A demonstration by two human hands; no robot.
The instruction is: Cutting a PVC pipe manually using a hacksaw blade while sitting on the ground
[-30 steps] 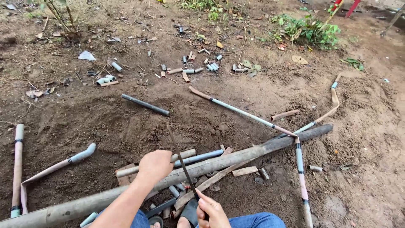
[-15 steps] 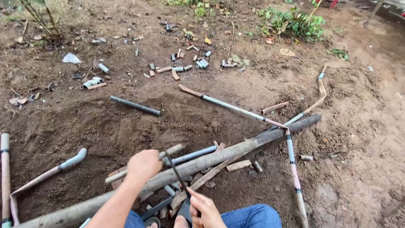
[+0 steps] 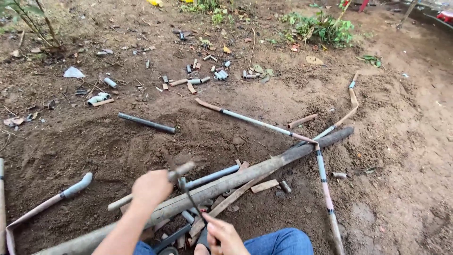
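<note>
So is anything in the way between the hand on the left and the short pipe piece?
Nothing visible: the left hand already wraps the short grey pipe piece, resting over the long brown pole.

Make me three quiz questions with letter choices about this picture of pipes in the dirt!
1. Where does the long log lie?
A) on bare dirt
B) on a table
C) in water

2. What colour are the trousers at the bottom edge?
A) red
B) blue
C) white

3. What is the left hand doing?
A) lying flat and open
B) closed around a short pipe
C) pointing upward

Answers: 1 A, brown soil surrounds the log. 2 B, blue cloth shows beside the right hand. 3 B, its fingers curl around the pipe resting on the log.
</note>
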